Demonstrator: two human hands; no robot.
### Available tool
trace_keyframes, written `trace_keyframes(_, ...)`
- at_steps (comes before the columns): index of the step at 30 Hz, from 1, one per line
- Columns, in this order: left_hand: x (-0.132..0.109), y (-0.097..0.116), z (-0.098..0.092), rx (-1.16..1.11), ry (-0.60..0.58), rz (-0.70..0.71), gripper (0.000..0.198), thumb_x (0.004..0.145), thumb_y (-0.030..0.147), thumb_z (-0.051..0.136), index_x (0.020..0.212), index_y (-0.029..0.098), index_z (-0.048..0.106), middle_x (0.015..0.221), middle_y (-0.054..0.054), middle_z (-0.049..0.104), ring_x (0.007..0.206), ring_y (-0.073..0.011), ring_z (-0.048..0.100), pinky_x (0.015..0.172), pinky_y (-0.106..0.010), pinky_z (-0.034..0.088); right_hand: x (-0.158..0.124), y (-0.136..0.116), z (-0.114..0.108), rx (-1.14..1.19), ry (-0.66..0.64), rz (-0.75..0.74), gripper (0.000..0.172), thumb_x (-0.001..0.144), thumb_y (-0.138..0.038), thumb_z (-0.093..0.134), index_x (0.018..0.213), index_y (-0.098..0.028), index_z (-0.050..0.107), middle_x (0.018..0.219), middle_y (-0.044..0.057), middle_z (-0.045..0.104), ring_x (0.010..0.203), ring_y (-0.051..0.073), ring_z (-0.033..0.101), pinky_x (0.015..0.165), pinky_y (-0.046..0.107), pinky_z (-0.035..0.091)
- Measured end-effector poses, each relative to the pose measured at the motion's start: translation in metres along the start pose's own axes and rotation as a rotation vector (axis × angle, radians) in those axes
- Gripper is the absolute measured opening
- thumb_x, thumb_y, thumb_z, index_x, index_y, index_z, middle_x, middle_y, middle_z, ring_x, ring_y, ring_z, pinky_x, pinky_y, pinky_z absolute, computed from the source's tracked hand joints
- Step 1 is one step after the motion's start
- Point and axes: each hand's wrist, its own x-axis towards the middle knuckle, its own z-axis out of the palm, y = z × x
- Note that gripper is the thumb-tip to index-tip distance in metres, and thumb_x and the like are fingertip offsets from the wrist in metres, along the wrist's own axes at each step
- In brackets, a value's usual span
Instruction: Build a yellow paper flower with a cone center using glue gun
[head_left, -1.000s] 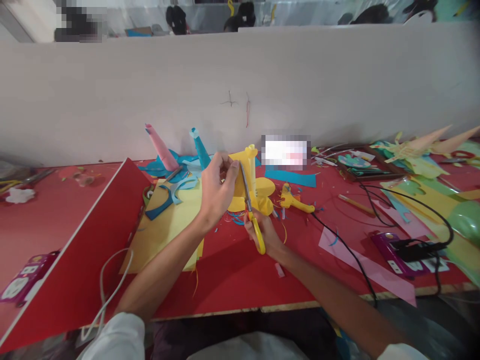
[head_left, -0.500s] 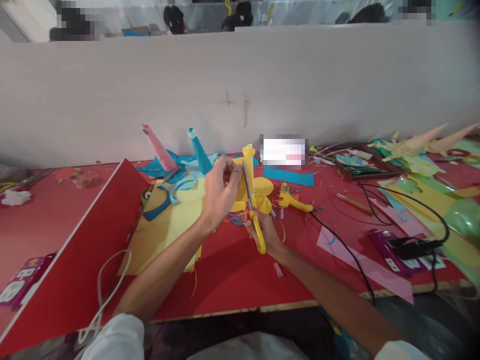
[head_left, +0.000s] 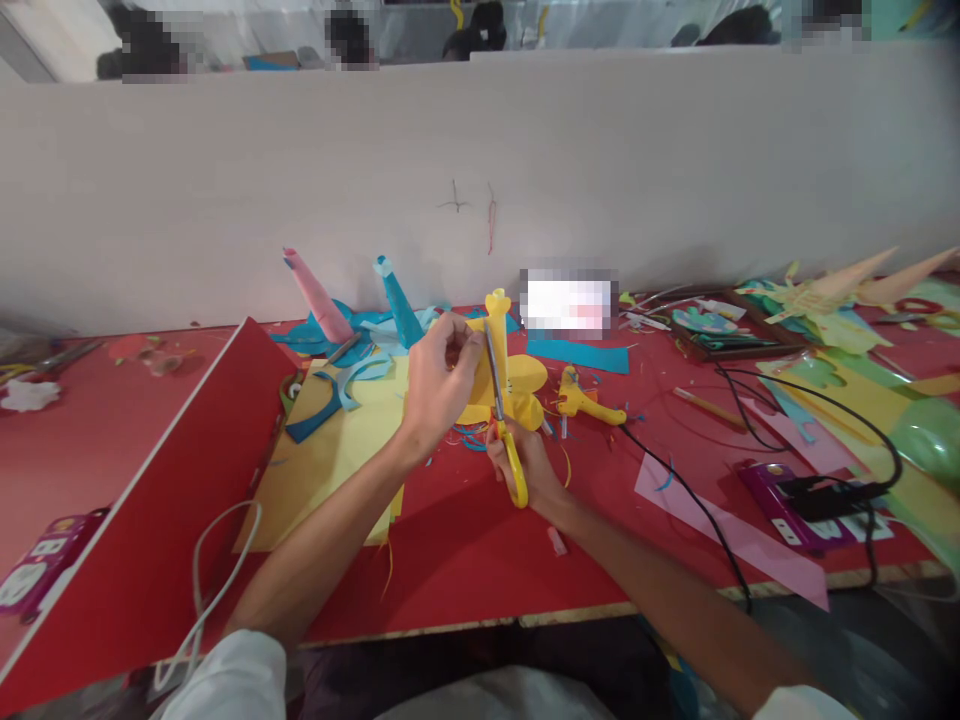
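Note:
My right hand (head_left: 531,462) is closed around a pair of scissors (head_left: 513,465) with yellow handles, their blades pointing up and away from me. My left hand (head_left: 441,375) pinches a piece of yellow paper (head_left: 484,378), mostly hidden behind the fingers, and the scissor blades lie along its right side. Just behind the blades stands a yellow paper tube (head_left: 498,325) with rounded yellow petal shapes (head_left: 528,372) at its foot. Thin blue and yellow paper scraps (head_left: 474,440) lie under my hands.
A yellow glue gun (head_left: 589,400) with a black cord lies to the right, near a purple power strip (head_left: 799,505) and a pink paper strip (head_left: 731,525). Yellow sheets (head_left: 352,460) lie left, beside a red upright board (head_left: 157,480). Pink (head_left: 319,298) and blue (head_left: 400,305) tubes stand behind.
Both hands, the yellow paper and the scissors stay in nearly the same place. The scissor handles have shifted very slightly to the left.

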Motion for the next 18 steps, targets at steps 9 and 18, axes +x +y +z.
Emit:
trace_keyframes(9,-0.004,-0.003,0.006,0.018,-0.064,-0.023,0.023,0.096,0.022,0.057,0.076,0.022,0.046,0.065,0.003,0.046,0.059,-0.0120,0.043,0.055,-0.028,0.035,-0.002,-0.002,0.002,0.209,-0.029,0.064,0.053,0.091,-0.076,0.059,0.082,-0.025,0.048,0.050,-0.007,0.049,0.038,0.012,0.045,0.039,0.026,0.037)
trace_keyframes(18,-0.001,0.006,-0.001,0.018,-0.089,0.041,0.022,0.097,0.024,0.056,0.078,0.023,0.045,0.066,0.002,0.048,0.060,-0.0124,0.044,0.058,-0.029,0.036,-0.006,-0.005,0.001,0.221,-0.014,0.065,0.056,0.088,-0.079,0.059,0.079,-0.025,0.048,0.045,-0.007,0.049,0.033,0.013,0.048,0.035,0.025,0.036)
